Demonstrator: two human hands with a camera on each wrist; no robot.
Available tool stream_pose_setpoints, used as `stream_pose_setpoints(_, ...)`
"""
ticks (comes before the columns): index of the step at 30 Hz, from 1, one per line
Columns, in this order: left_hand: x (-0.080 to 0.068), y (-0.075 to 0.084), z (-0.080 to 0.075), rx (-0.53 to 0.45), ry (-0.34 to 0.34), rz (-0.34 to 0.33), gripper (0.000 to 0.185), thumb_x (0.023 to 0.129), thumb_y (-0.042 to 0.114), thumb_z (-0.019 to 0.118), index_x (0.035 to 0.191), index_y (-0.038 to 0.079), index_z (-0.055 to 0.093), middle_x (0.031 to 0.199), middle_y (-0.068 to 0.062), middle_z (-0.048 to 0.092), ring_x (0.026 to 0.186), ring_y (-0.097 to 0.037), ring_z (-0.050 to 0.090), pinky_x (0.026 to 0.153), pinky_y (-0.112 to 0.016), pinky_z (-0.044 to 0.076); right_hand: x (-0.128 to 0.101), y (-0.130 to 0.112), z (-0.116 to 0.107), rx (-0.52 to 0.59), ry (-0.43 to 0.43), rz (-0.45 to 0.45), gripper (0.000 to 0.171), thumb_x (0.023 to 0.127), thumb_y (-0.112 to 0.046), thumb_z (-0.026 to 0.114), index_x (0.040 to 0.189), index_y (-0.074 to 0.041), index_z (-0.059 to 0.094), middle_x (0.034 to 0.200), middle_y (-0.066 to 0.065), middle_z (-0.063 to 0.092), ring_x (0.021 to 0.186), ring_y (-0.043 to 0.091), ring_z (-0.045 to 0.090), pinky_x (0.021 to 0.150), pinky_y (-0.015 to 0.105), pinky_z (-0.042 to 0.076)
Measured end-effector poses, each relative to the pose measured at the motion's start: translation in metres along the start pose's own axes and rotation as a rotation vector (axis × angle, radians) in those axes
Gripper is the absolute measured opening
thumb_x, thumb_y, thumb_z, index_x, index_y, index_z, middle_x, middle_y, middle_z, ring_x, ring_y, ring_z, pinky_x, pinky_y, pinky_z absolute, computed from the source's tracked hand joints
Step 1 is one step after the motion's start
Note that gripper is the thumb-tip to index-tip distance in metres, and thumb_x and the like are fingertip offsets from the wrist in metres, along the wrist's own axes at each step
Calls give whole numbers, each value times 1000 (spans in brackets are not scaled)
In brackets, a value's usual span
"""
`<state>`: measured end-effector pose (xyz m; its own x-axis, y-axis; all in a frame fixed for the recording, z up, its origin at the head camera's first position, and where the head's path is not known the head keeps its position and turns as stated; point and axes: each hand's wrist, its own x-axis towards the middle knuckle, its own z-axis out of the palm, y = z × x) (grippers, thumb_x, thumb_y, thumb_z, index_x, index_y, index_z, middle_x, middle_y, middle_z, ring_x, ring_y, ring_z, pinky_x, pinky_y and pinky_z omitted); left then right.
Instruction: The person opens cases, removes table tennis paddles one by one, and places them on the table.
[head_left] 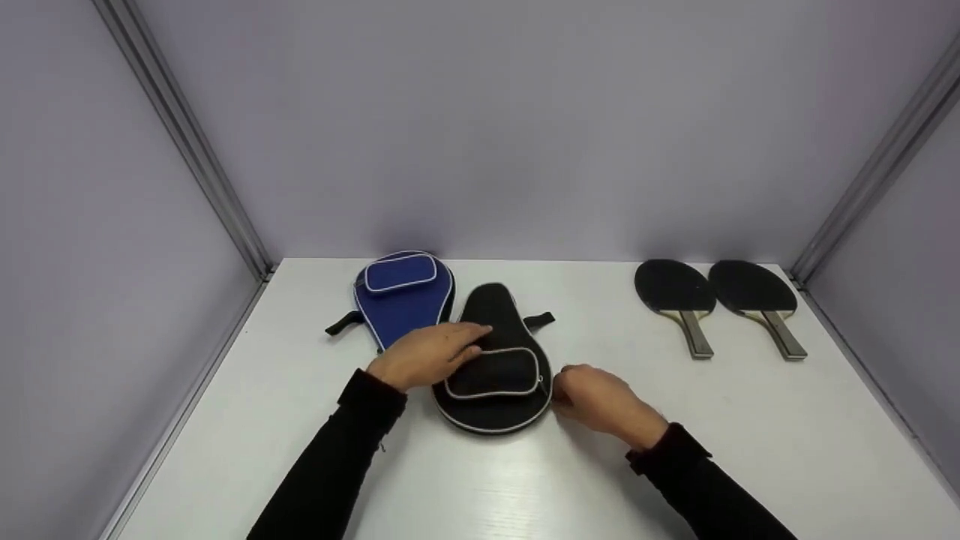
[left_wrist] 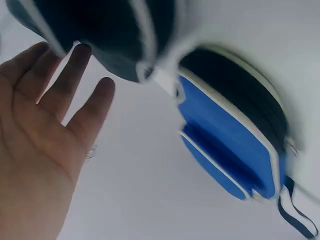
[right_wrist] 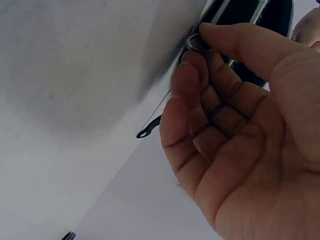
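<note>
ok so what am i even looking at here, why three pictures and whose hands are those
It is one moment seen by three cameras on a person: one on the head, one on each wrist. On the white table lie a blue paddle case, a black paddle case and two black paddles. The left hand rests flat on the black case. The right hand pinches what looks like the zipper pull at the case's edge; the right wrist view shows that grip close up.

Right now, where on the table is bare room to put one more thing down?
The white table is bare in front of the two paddles, and between them and the black case. The near left corner is bare too. Crowded: the blue case touches the black case, with left hand and right hand on it.
</note>
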<state>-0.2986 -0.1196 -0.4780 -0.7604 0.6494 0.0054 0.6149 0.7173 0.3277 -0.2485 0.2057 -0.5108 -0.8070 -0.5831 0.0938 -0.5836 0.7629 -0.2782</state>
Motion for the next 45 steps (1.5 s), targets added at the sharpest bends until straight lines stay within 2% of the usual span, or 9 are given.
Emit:
stream_pose_setpoints(4,5,-17,1,29,-8,-4,52,124,25,58,175,12,56,181,-11,58,169,-36,56,142,-56,46,-1,7,-6,-22,4,17,21,95,2,84,80,-11,76,84,4,75,71,10,57,60,34,56)
stream_pose_setpoints(8,11,-23,2,53,-42,27,64,122,39,65,178,11,51,188,-10,48,177,-34,45,147,-57,38,-2,19,-13,-52,37,87,20,95,4,81,82,-11,78,86,5,76,72,14,63,60,37,59)
stream_pose_setpoints(12,18,-19,3,79,-81,58,83,116,55,70,183,15,43,195,-8,34,183,-33,32,151,-58,28,-1,33,-17,-49,62,181,18,99,0,84,86,-11,79,89,4,77,75,15,66,62,40,61)
stream_pose_setpoints(16,26,-13,6,91,-125,72,97,110,65,74,187,21,35,198,-6,23,186,-31,22,153,-59,20,0,44,-19,-51,89,240,21,102,-5,86,85,-12,77,87,3,74,74,15,60,60,38,55)
stream_pose_setpoints(23,40,-4,13,110,-198,36,105,105,78,72,189,31,28,200,0,13,188,-25,11,154,-60,15,1,60,-19,-83,138,242,23,103,-4,84,83,-12,75,85,2,70,73,16,57,60,36,50)
stream_pose_setpoints(28,42,-1,18,83,-174,10,104,104,81,69,188,32,31,200,0,15,188,-26,11,153,-61,21,1,65,-22,-68,120,244,24,103,-4,83,83,-13,74,86,1,69,73,15,58,60,34,49)
stream_pose_setpoints(32,42,-2,23,42,-137,-2,103,104,81,69,187,31,34,200,-2,19,188,-29,12,151,-64,25,0,66,-23,-50,113,243,30,103,-1,80,79,-14,67,81,0,63,71,14,53,60,31,41)
stream_pose_setpoints(38,44,-3,33,12,-94,-28,102,105,81,68,186,28,36,199,-5,23,188,-31,13,151,-64,26,-3,66,-23,-61,88,252,23,102,1,79,84,-12,75,84,2,70,71,14,57,60,32,48)
stream_pose_setpoints(45,52,0,33,6,-80,-75,103,105,83,65,187,29,35,199,-5,22,188,-31,12,151,-63,26,-7,66,-23,-72,84,228,20,98,3,77,84,-11,76,81,3,72,69,14,56,59,33,50)
